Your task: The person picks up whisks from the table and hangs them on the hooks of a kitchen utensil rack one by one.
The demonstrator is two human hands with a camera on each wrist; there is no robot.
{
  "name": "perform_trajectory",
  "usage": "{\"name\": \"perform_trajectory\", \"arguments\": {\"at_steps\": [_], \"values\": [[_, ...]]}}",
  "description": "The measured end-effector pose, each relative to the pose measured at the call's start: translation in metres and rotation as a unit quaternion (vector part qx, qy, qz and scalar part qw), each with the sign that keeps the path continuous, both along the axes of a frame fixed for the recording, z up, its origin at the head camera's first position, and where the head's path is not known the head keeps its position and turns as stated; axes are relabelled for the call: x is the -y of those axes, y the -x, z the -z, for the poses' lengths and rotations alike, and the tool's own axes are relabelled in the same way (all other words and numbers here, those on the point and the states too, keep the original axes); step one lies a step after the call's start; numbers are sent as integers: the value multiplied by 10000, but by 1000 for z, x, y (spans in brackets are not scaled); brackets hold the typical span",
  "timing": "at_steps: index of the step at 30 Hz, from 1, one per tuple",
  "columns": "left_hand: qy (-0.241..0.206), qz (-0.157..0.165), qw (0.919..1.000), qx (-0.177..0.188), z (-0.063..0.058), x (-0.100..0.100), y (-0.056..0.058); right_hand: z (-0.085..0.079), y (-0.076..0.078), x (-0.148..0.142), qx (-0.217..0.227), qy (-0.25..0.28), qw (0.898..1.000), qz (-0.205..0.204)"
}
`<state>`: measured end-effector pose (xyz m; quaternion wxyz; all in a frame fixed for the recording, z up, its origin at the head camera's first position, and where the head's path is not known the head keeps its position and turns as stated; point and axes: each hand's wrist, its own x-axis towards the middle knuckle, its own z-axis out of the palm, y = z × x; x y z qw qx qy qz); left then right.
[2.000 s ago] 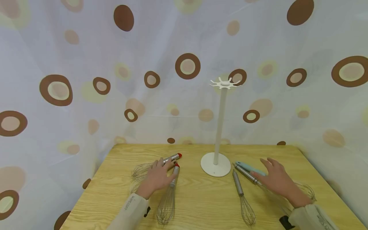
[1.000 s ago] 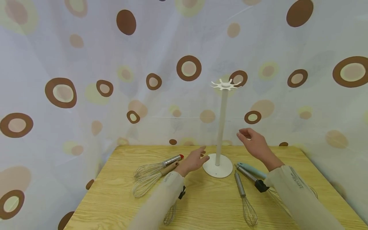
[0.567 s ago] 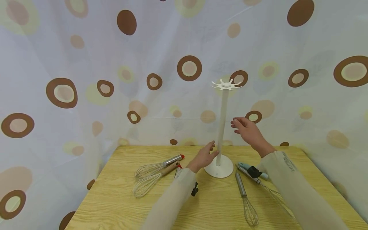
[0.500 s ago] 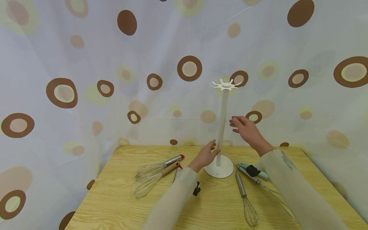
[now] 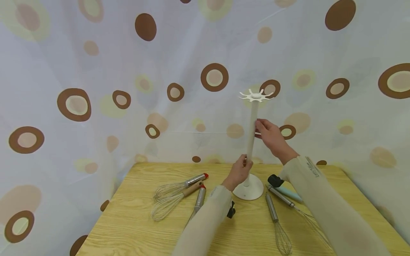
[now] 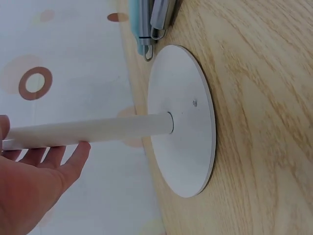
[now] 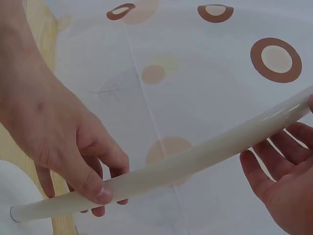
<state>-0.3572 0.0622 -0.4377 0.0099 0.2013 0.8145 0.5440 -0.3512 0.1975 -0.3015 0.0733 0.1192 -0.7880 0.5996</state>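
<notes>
A white hook stand (image 5: 252, 138) rises from a round flat base (image 6: 183, 161), with a spoked ring of hooks (image 5: 256, 95) on top. Low on its pole, my left hand (image 5: 238, 173) has thumb and fingers on opposite sides, pinching it just above the base. Higher up, my right hand (image 5: 272, 137) holds the same pole below the hooks. In the right wrist view its fingers (image 7: 274, 161) pass behind the pole, and the thumb shows only at the frame's edge. The base sits on the wooden table (image 5: 144, 231), and the hooks carry nothing.
Left of the stand lie a red-tipped silver whisk (image 5: 189, 181), a wooden-handled whisk (image 5: 191, 188) and another red-tipped whisk (image 5: 200, 197), partly behind my left sleeve. To the right are two silver whisks (image 5: 272, 207) and a light blue handle (image 5: 289, 193). A dotted curtain (image 5: 179, 46) hangs behind.
Both hands have left the whisks on the table and come to the stand. Over the last half second they close the gap to the pole and take hold of it.
</notes>
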Motion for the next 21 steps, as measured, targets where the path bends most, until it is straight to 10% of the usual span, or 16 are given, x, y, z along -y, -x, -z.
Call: {"name": "perform_trajectory", "arguments": {"at_steps": [21], "values": [[861, -47, 9949, -529, 7, 4, 3, 0, 4, 9, -543, -294, 9980, 125]]}}
